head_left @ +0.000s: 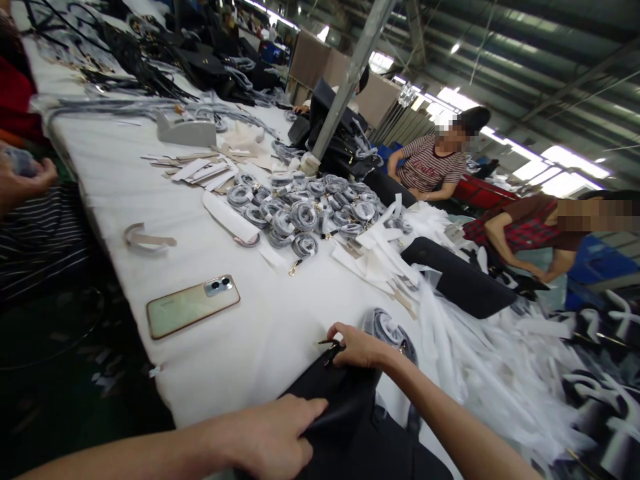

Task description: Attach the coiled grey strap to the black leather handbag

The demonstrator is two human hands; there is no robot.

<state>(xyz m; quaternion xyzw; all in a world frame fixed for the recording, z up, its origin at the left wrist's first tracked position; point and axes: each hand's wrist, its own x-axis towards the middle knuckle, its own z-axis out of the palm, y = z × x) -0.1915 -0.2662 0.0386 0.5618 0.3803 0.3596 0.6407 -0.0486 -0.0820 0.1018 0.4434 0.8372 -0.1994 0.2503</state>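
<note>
A black bag (345,407) with a smooth, leather-like surface lies at the near edge of the white table, partly cut off by the bottom of the view. My left hand (275,430) grips its near left side, the index finger stretched along the material; its other fingers are mostly hidden. At the bag's far corner, beside a small metal fitting, my right hand (355,347) is closed in a pinch. Just beyond my right wrist lies a coiled strap (385,327) in clear wrapping, with a metal clip.
A phone (193,307) lies left on the white table (240,360). Beyond are many wrapped coiled straps (303,217), paper strips (207,170) and a grey tape dispenser (186,130). White wrapping (450,340) and a black panel (457,277) fill the right. Co-workers sit around the table.
</note>
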